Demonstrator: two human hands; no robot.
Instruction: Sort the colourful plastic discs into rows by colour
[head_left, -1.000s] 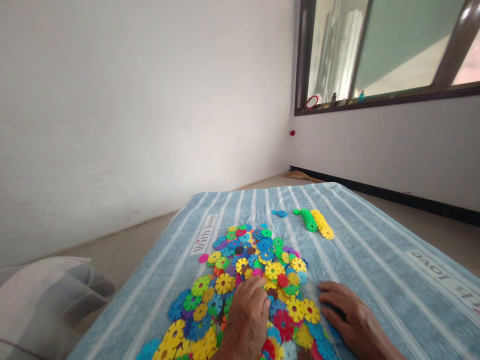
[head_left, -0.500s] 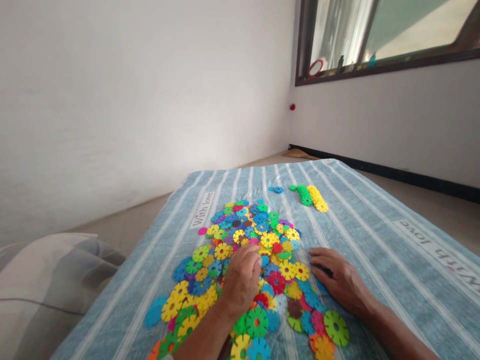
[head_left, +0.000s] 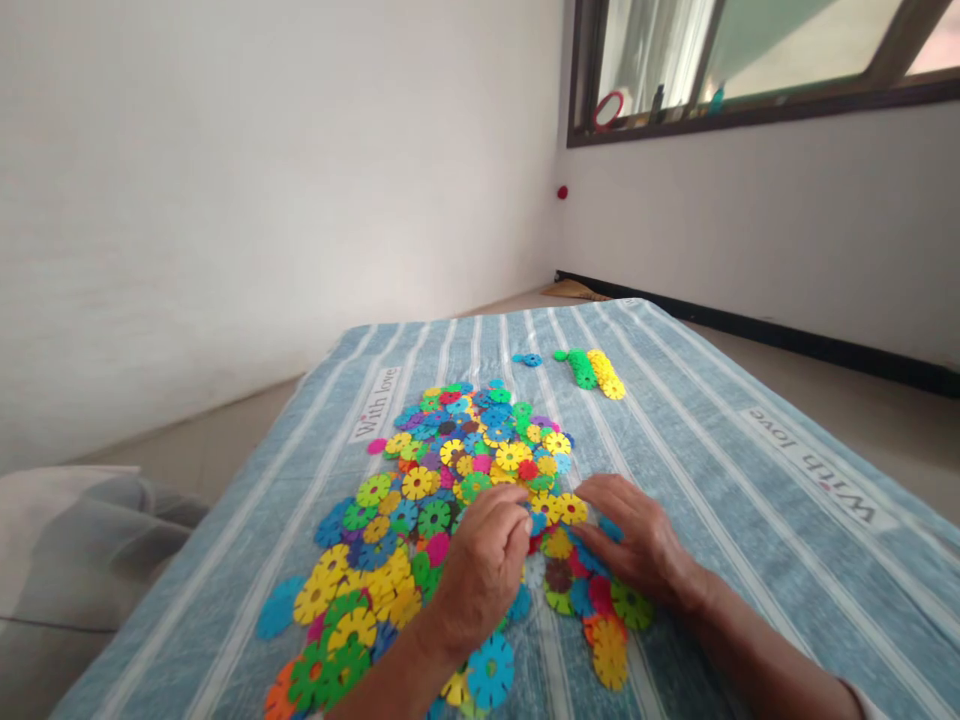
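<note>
A spread-out pile of colourful notched plastic discs (head_left: 418, 484) lies on a striped blue cloth (head_left: 679, 440). My left hand (head_left: 486, 552) is over the middle of the pile, its fingers curled inward and closed. Whatever is between those fingers is hidden. At the pile's right edge, my right hand (head_left: 637, 535) reaches in with thumb and fingers apart, beside a yellow disc (head_left: 573, 508). Under its wrist side lies a light green disc (head_left: 631, 604), partly covered.
Farther back stand a row of green discs (head_left: 582, 369) and a row of yellow discs (head_left: 606, 374), side by side. A few blue discs (head_left: 532, 360) lie left of them. Grey fabric (head_left: 97, 540) is at the lower left, and white walls (head_left: 262, 180) rise beyond the table.
My right hand has moved left, from the cloth beside the pile to the discs at its edge. My left hand stays over the pile, fingers still curled. The view has shifted slightly.
</note>
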